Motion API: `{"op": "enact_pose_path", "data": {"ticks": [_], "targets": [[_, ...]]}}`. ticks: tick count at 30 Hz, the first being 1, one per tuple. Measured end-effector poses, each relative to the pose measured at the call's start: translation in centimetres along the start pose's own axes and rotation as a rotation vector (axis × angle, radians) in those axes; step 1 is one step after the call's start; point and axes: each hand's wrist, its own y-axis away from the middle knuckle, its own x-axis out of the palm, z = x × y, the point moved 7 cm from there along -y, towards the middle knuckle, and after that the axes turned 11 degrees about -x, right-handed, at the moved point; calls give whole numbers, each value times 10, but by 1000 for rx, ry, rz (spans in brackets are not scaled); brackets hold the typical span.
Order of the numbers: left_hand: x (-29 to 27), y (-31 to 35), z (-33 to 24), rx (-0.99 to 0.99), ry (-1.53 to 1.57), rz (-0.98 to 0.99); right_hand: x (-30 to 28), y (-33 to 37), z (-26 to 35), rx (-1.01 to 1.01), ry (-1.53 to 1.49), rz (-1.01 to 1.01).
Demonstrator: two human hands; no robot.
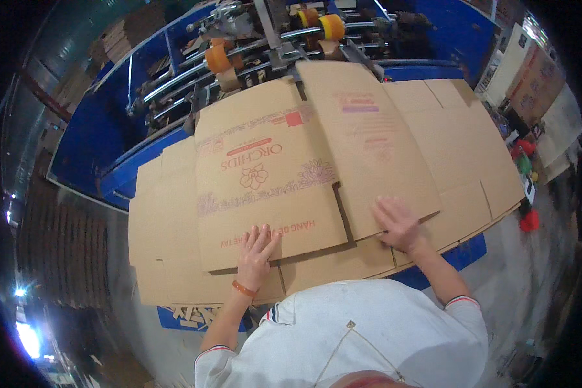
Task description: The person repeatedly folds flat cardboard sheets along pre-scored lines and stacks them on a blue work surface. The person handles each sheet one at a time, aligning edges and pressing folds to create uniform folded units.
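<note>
A printed, folded cardboard box blank [271,213] lies in front of me on top of other flat cardboard sheets [155,226]. Its left panel has red lettering, a flower drawing and purple bands; the narrower right panel [375,142] overlaps toward the machine. Fingers stretched, my left hand [257,249] lies flat on the near edge of the left panel. On the near end of the right panel rests my right hand [398,223], its fingers spread and the palm down. Neither hand grips anything. The far end of the blank reaches the machine's rollers.
Beyond the cardboard stands a blue machine [129,142] with metal shafts and orange-yellow rollers [332,28]. Stacked cardboard [64,233] stands at the left. Red and green items [527,152] are at the right. Cardboard scraps [194,315] lie in a blue tray below the sheets.
</note>
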Motion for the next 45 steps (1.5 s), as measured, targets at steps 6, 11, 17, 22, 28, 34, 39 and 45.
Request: {"op": "enact_pose_path", "data": {"ticks": [6,11,17,22,28,34,39,45], "targets": [[-10,-4,-2,12,-98,138,31,7,-1,105,-196,387],[-28,-23,22,4,89,474,36,12,-69,275,-400,372],[-5,-113,282,-807,193,-3,94,60,-296,1185,-1046,-333],[12,-159,343,-1235,641,194,151,69,-368,1412,-1466,-61],[36,-162,328,-1193,1026,67,173,42,-364,1362,-1193,-94],[28,-167,323,-1148,507,72,189,35,-379,1357,-1020,-137],[16,-165,323,-1101,201,57,177,-6,-350,1248,-1053,-267],[20,-182,309,-1027,26,-14,175,37,-389,1134,-460,88]]}}
